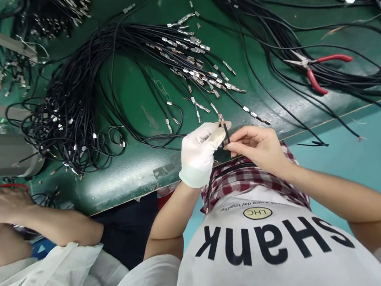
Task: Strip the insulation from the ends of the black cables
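My left hand (202, 152), in a white glove, pinches a black cable (226, 131) near its end, where metal terminals (221, 118) stick up past the thumb. Bare, my right hand (257, 147) is closed at the fingertips on the same cable just below the glove. Both hands are close together over the front edge of the green table (146, 169). Right behind them lies a large bundle of black cables (101, 52), its silver terminals fanned out toward my hands. How the right fingertips grip the cable is partly hidden.
Red-handled pliers (310, 65) lie on more black cables (284, 35) to the right. At the left stand a grey machine housing (6, 154) and a metal frame (2, 42). A co-worker's hand (4, 203) is at the far left, near red handles.
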The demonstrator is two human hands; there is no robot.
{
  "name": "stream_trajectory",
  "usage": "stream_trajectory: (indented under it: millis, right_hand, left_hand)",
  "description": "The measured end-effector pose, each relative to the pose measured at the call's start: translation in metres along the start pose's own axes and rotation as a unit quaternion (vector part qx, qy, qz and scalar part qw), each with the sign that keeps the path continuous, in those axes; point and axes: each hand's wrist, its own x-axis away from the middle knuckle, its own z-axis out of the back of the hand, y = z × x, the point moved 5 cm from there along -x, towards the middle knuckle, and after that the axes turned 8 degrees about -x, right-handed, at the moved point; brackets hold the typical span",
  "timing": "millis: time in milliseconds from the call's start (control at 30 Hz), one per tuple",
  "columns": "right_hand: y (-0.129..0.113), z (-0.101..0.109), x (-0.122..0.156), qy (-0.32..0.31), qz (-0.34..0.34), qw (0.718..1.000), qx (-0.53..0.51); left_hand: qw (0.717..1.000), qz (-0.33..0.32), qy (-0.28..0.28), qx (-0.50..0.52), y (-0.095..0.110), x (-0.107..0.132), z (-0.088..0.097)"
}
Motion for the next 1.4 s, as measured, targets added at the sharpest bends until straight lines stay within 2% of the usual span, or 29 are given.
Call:
stream_trajectory:
  millis: [367, 900, 1167, 1400]
  right_hand:
    - [-0.001, -0.001, -0.001, 0.004, -0.01, 0.999, 0.037]
    - [-0.004, -0.002, -0.001, 0.006, 0.013, 0.997, 0.078]
    - [-0.01, -0.003, -0.003, 0.003, 0.045, 0.99, 0.134]
    - [-0.014, -0.003, -0.005, 0.005, 0.048, 0.988, 0.149]
  left_hand:
    - [1.0, -0.003, 0.017, 0.008, 0.006, 0.002, -0.001]
    - [0.999, 0.021, 0.013, 0.03, 0.0, 0.003, -0.003]
    - [0.997, 0.035, -0.012, 0.061, 0.001, 0.001, -0.002]
    - [0.998, 0.039, -0.017, 0.045, 0.002, -0.002, -0.002]
